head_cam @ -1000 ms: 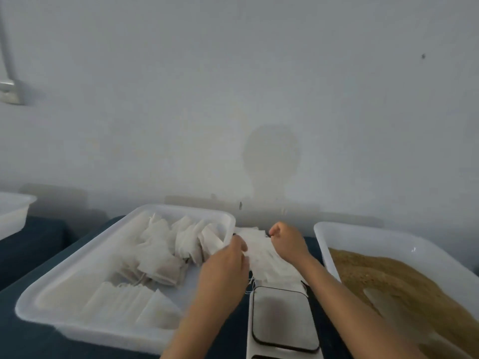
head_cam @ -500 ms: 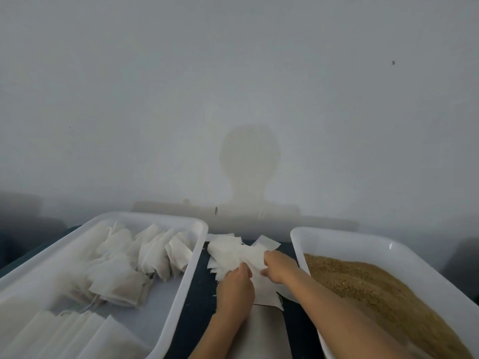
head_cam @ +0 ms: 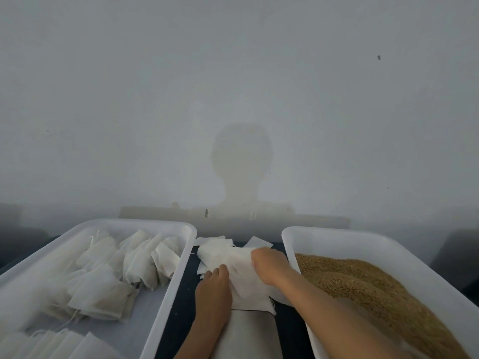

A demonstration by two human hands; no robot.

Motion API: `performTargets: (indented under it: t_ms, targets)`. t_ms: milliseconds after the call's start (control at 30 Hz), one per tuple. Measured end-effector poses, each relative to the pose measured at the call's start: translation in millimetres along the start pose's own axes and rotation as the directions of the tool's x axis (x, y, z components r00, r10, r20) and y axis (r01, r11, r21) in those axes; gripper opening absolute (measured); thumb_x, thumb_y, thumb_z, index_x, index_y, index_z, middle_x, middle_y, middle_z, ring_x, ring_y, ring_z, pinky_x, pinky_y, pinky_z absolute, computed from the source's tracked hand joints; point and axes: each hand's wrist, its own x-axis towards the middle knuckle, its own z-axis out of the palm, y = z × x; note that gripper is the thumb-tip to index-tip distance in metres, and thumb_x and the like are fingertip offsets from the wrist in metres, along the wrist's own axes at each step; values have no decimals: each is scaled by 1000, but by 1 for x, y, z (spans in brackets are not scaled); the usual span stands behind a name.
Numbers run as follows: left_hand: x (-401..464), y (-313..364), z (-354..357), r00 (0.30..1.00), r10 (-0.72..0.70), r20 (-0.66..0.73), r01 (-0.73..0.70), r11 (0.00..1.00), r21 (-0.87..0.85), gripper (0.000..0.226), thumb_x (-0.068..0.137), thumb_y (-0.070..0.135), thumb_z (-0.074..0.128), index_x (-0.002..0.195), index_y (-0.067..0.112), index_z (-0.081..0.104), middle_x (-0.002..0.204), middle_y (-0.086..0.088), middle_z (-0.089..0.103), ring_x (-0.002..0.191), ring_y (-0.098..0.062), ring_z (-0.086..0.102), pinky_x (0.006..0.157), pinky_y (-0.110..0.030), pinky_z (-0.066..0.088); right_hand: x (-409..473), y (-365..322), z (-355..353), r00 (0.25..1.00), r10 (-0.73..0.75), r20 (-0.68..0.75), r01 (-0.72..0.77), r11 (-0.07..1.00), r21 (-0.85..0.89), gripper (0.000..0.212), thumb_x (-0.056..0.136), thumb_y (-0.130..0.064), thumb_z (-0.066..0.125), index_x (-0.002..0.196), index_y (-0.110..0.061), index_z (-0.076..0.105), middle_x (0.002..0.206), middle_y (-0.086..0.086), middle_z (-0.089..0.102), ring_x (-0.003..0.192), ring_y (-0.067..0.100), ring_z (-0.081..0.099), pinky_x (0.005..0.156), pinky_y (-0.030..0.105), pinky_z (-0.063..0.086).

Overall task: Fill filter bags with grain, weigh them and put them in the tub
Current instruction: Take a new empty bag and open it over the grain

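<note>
Both your hands are on the pile of empty filter bags (head_cam: 228,257) in the middle of the bench (head_cam: 181,301). Your left hand (head_cam: 215,283) and right hand (head_cam: 269,265) each pinch a bag with curled fingers. The tub of filled bags (head_cam: 160,314) sits at the left edge. The grain tub (head_cam: 337,242) sits at the right edge.

empty filter bags (head_cam: 228,257) | white, piled | between tubs, behind scale

Empty bags (head_cam: 228,257) between tubs — filled bags' tub (head_cam: 171,288) left, grain tub (head_cam: 337,235) right
</note>
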Motion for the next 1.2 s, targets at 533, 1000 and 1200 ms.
performTargets:
  t_ms: [533,1000,1200]
  targets:
    - [1,75,-67,992,84,-98,-116,919,-377,15,98,21,41,107,17,53,99,4,64,87,-13,57,74,-25,45,-117,92,-75,868,249,-429,166,668,726,32,100,-21,41,80,-1,56,63,3,61,58,13,59,58,23,51]
    - [-39,184,-35,925,272,267,164,349,-923,34,100,35,40,76,16,54,71,2,60,65,-9,57,64,-25,46,-171,125,-14,958,207,-199,83,466,881,27,96,-24,49,81,-5,60,63,-2,61,53,1,58,55,10,45]
    - [-36,186,-27,917,290,276,198,269,-942,30,95,22,52,67,11,53,54,8,57,53,-5,57,55,-18,48,-166,120,-8,970,117,-213,160,351,922,14,96,-16,50,95,-14,64,76,2,66,64,8,62,60,15,49]
